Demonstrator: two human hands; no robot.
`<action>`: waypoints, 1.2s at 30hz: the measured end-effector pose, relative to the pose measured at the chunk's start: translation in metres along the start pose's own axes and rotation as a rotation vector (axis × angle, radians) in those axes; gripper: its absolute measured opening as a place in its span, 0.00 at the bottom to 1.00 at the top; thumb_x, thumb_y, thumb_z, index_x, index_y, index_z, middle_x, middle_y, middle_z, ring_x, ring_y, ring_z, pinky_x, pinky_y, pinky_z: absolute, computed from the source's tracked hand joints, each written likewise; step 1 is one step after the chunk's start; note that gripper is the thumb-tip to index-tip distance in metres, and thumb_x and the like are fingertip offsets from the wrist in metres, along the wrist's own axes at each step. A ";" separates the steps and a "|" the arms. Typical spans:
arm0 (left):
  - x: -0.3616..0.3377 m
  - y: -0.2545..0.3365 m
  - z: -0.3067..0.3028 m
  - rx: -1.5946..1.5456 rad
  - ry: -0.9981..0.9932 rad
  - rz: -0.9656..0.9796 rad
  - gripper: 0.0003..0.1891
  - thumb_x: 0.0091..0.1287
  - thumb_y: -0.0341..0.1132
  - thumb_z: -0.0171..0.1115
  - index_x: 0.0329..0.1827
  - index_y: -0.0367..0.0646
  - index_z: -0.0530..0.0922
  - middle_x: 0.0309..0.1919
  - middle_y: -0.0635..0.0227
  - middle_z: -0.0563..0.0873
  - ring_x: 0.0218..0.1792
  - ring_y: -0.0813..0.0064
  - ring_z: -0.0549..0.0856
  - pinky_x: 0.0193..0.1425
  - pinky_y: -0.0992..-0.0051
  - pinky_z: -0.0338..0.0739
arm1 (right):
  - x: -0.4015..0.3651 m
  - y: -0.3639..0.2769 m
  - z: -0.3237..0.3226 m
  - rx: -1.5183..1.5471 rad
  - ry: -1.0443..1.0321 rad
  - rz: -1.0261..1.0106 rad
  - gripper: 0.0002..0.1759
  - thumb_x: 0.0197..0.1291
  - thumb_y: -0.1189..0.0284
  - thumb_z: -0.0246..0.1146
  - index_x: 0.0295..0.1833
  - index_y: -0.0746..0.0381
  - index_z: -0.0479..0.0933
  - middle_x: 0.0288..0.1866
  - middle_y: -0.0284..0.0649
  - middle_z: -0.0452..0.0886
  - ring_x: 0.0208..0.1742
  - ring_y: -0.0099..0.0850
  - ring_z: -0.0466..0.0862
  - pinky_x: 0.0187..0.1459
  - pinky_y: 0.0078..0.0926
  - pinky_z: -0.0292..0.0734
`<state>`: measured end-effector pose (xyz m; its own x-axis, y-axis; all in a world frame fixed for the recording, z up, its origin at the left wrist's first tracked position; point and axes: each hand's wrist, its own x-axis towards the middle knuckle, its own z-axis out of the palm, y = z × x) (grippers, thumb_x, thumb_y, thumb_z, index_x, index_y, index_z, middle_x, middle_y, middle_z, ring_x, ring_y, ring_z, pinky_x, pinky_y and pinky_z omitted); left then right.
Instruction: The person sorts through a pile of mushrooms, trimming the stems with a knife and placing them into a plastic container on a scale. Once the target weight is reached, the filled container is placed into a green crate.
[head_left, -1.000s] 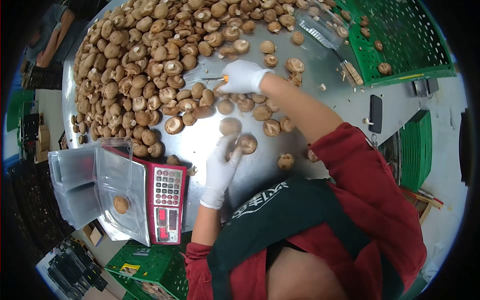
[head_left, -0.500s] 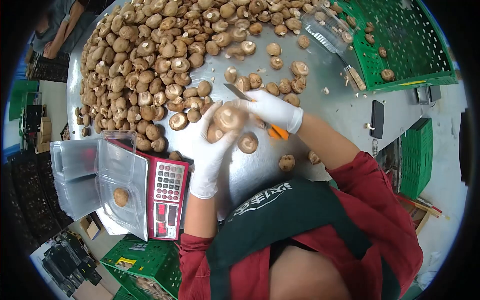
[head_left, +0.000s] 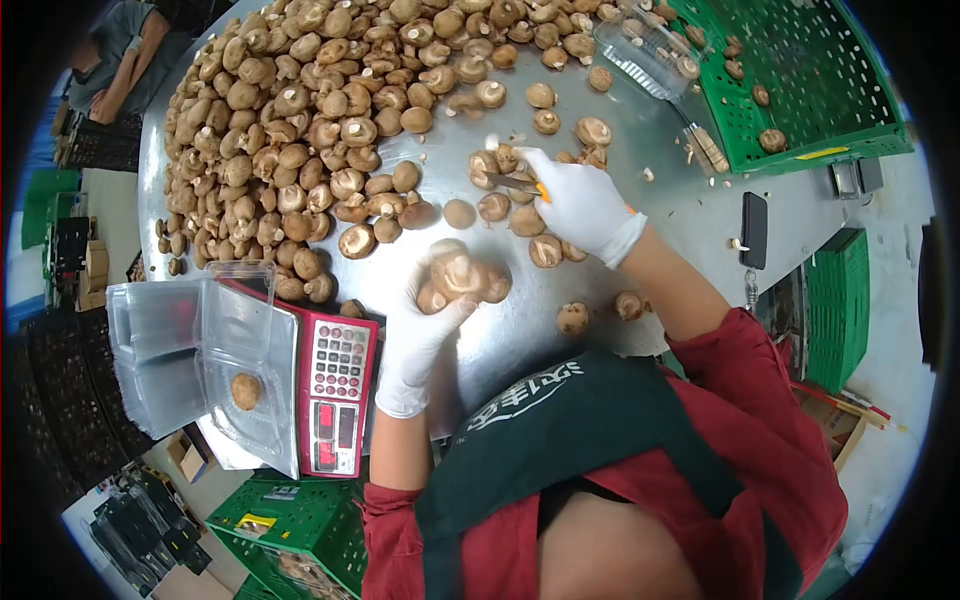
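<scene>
My left hand (head_left: 418, 335), in a white glove, is closed round several brown mushrooms (head_left: 456, 272), somewhat blurred, their pale undersides showing. To the right, my gloved right hand (head_left: 585, 205) grips a knife (head_left: 514, 183) with an orange handle, its short blade pointing left over loose mushrooms. A small pale stem piece (head_left: 491, 142) shows at the right fingertips. Below the right hand a mushroom (head_left: 545, 251) lies gills up on the metal table (head_left: 510, 345). A single brown mushroom (head_left: 459, 213) rests between the two hands.
A large mushroom heap (head_left: 290, 150) covers the far left. At left, a red scale (head_left: 338, 370) carries an open clear plastic box (head_left: 235, 420) with one mushroom in it. Far right are a green crate (head_left: 800, 95), a clear tray (head_left: 640, 65), a wooden-handled tool (head_left: 708, 150) and a phone (head_left: 754, 230).
My right hand and the knife have moved up and away from my left hand, over the loose mushrooms. The left hand has stayed nearly in place, with mushrooms still in it.
</scene>
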<state>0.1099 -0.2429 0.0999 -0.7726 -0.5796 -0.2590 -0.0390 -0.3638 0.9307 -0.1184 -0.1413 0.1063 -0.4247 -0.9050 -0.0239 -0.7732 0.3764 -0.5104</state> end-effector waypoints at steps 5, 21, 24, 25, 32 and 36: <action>0.002 -0.008 0.011 0.147 0.224 0.117 0.33 0.57 0.24 0.75 0.66 0.37 0.69 0.55 0.63 0.81 0.55 0.73 0.82 0.63 0.74 0.77 | -0.027 -0.030 0.016 0.185 -0.139 -0.074 0.30 0.57 0.74 0.62 0.68 0.55 0.70 0.40 0.49 0.86 0.36 0.47 0.87 0.38 0.44 0.82; 0.003 -0.024 0.026 0.699 0.333 0.758 0.32 0.50 0.18 0.76 0.58 0.39 0.70 0.57 0.59 0.77 0.61 0.63 0.79 0.67 0.65 0.74 | -0.035 -0.047 0.033 0.299 -0.055 -0.094 0.32 0.56 0.75 0.63 0.69 0.59 0.68 0.45 0.52 0.85 0.41 0.50 0.86 0.41 0.45 0.81; 0.007 -0.025 0.027 0.731 0.385 0.784 0.31 0.46 0.18 0.78 0.53 0.40 0.73 0.54 0.58 0.79 0.57 0.61 0.80 0.65 0.65 0.75 | -0.035 -0.047 0.042 0.307 -0.034 -0.087 0.32 0.55 0.75 0.62 0.69 0.59 0.68 0.44 0.51 0.85 0.40 0.50 0.86 0.40 0.44 0.82; 0.008 -0.025 0.027 0.746 0.391 0.791 0.30 0.46 0.18 0.78 0.52 0.40 0.74 0.53 0.58 0.79 0.57 0.61 0.81 0.64 0.65 0.75 | -0.035 -0.047 0.043 0.310 -0.025 -0.078 0.32 0.55 0.75 0.62 0.68 0.59 0.69 0.44 0.51 0.85 0.40 0.50 0.86 0.40 0.44 0.82; 0.006 -0.025 0.031 0.902 0.468 0.859 0.28 0.44 0.18 0.76 0.49 0.41 0.74 0.50 0.58 0.80 0.51 0.61 0.83 0.59 0.65 0.79 | -0.035 -0.053 0.040 0.244 -0.036 0.017 0.31 0.55 0.75 0.61 0.67 0.57 0.70 0.39 0.48 0.85 0.36 0.49 0.86 0.38 0.45 0.81; -0.001 -0.014 0.020 0.799 0.467 0.815 0.27 0.44 0.16 0.72 0.48 0.42 0.74 0.49 0.60 0.79 0.53 0.62 0.82 0.61 0.65 0.78 | -0.028 -0.012 0.032 0.120 0.017 0.209 0.25 0.58 0.75 0.58 0.64 0.56 0.72 0.36 0.51 0.84 0.39 0.51 0.85 0.40 0.48 0.80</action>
<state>0.0985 -0.2221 0.0920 -0.4586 -0.6931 0.5561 -0.1550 0.6786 0.7180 -0.0820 -0.1272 0.0857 -0.5785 -0.8059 -0.1257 -0.6066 0.5281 -0.5943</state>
